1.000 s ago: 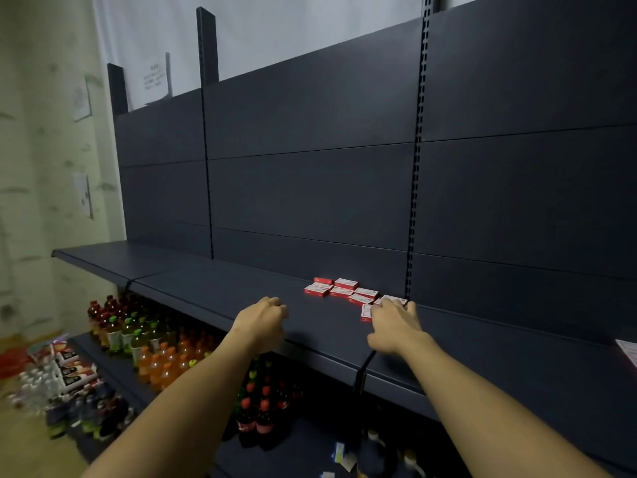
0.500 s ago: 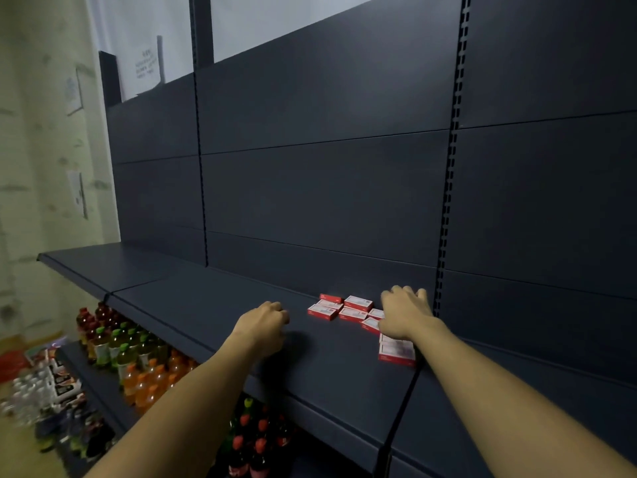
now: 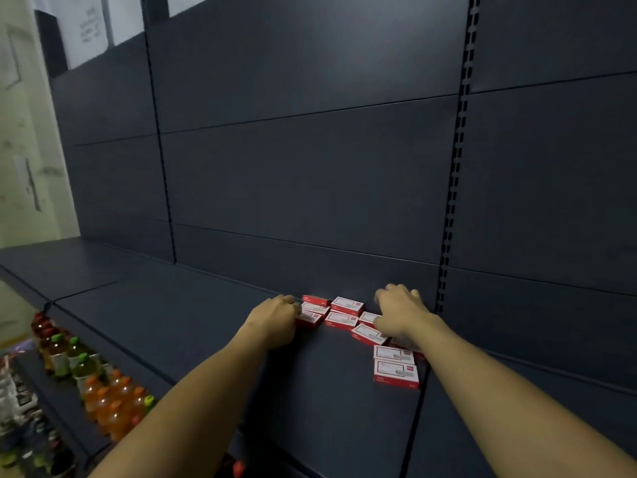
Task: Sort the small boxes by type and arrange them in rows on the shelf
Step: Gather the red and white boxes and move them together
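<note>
The small red-and-white cardboard boxes (image 3: 346,319) are lying loosely clustered at the back of the dark grey metal shelf (image 3: 179,315). Half a second ago only the right hand (image 3: 400,313) was touching them; now the left hand (image 3: 277,317), fingers curled, is reaching their left edge, though I cannot tell if either is gripping. Both are closing in to gather rows.

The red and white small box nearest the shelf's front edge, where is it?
In the head view, this red and white small box lies right of centre on the dark shelf, under the right forearm.

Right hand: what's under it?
The right hand lies over the red-and-white small boxes on the shelf. One box pokes out beneath the palm, another beside the thumb. Whatever sits under the fingers is covered.
</note>
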The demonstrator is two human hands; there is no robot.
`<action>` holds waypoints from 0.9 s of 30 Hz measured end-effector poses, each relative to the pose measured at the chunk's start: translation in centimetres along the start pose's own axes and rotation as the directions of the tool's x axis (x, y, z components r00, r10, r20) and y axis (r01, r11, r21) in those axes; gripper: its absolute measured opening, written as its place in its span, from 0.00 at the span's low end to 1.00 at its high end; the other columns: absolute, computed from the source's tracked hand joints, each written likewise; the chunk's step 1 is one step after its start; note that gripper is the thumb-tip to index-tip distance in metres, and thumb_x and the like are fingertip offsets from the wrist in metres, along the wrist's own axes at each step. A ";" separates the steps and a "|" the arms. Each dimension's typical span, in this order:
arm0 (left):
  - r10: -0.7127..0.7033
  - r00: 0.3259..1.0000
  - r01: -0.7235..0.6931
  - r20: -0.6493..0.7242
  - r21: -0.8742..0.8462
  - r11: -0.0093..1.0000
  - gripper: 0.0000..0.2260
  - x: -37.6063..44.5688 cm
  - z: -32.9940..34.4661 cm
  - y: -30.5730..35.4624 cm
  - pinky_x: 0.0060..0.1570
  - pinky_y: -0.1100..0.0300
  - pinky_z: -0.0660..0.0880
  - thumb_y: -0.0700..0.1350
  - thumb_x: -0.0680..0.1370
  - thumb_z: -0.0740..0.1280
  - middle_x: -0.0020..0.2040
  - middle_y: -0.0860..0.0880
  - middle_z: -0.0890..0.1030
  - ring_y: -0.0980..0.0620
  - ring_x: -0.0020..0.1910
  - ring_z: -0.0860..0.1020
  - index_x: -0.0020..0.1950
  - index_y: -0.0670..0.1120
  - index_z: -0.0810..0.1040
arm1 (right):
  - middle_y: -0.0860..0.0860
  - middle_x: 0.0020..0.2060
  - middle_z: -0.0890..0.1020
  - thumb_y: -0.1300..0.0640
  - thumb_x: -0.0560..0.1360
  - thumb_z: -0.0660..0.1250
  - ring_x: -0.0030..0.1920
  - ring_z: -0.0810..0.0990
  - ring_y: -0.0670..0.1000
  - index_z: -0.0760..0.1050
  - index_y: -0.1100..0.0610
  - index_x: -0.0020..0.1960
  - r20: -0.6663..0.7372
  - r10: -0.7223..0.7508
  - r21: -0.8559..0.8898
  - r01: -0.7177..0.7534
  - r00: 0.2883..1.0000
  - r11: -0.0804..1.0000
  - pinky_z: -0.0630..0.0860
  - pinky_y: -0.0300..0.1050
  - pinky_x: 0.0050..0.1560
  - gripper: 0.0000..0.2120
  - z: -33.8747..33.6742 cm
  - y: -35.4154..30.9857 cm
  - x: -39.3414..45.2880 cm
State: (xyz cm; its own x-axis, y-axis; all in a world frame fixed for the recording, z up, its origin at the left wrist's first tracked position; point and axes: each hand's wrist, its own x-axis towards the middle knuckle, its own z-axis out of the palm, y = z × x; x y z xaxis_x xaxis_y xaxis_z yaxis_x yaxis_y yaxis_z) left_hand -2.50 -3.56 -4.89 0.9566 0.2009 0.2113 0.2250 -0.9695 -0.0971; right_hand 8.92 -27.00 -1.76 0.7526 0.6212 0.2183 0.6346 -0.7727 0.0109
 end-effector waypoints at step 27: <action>0.262 0.959 -0.244 0.109 -0.154 0.957 0.17 4.8 0.5 -11.0 0.51 0.55 0.76 0.50 0.73 0.71 0.56 0.52 0.72 0.49 0.53 0.75 0.61 0.49 0.79 | 0.54 0.62 0.74 0.52 0.78 0.62 0.65 0.70 0.56 0.74 0.54 0.67 -0.013 0.048 -0.059 -0.049 0.999 0.997 0.64 0.54 0.66 0.18 3.8 -10.6 8.1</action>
State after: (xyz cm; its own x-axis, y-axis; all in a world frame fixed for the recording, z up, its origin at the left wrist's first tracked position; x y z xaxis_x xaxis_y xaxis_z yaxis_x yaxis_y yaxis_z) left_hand -0.29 8.14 -3.31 0.9964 -0.0466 0.0714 -0.0471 -0.9989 0.0056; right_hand 8.96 -13.35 -3.81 0.7801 0.5815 0.2310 0.5856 -0.8085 0.0579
